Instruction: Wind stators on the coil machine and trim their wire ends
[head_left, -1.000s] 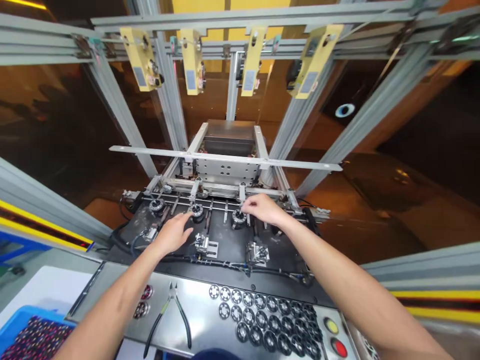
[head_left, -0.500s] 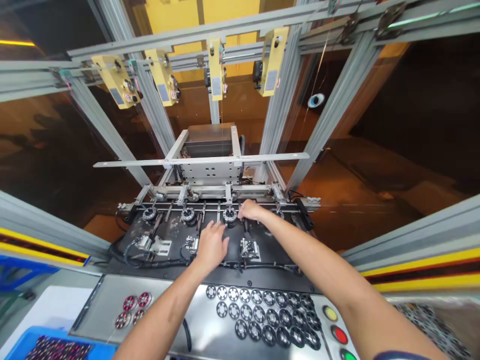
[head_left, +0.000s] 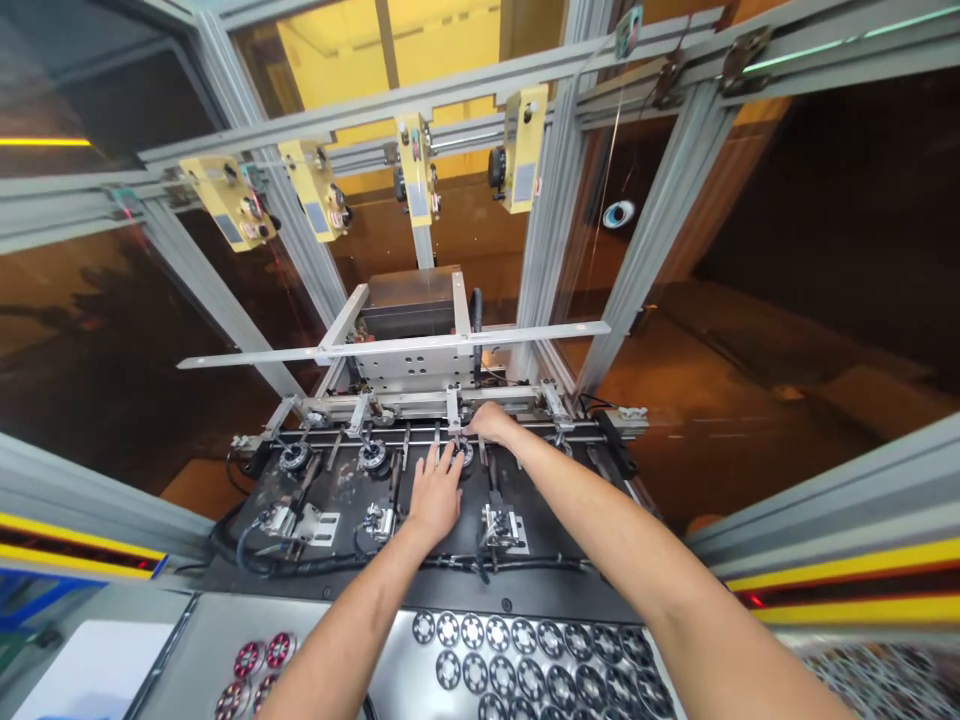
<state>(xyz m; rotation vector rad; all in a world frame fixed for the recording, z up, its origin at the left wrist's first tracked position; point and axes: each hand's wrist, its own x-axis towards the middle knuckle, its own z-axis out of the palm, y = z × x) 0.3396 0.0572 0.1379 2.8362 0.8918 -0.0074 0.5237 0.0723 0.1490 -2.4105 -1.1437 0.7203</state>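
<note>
My left hand (head_left: 437,497) reaches over the black machine bed with its fingers stretched out. Its fingertips are at the front left side of a slotted metal ring core (head_left: 467,456) in the third station from the left, covering part of it. From behind and to the right, my right hand (head_left: 492,424) comes in with bent fingers close together by the metal arm (head_left: 453,412) above that core. What those fingers pinch is too small and hidden to make out. Similar ring cores sit in the second station (head_left: 373,456) and the first station (head_left: 295,458).
Rows of black-rimmed ring cores (head_left: 497,633) lie on the metal shelf. Several cores wound with red wire (head_left: 249,658) are left of my forearm. A long metal bar (head_left: 405,346) spans behind the stations. Yellow wire-feed units (head_left: 416,170) hang above. Cables (head_left: 330,566) cross the bed's front.
The view has shifted, so the shelf sits lower. My left hand has moved forward onto the third station's core. My right hand has moved left, closer to the arm above it.
</note>
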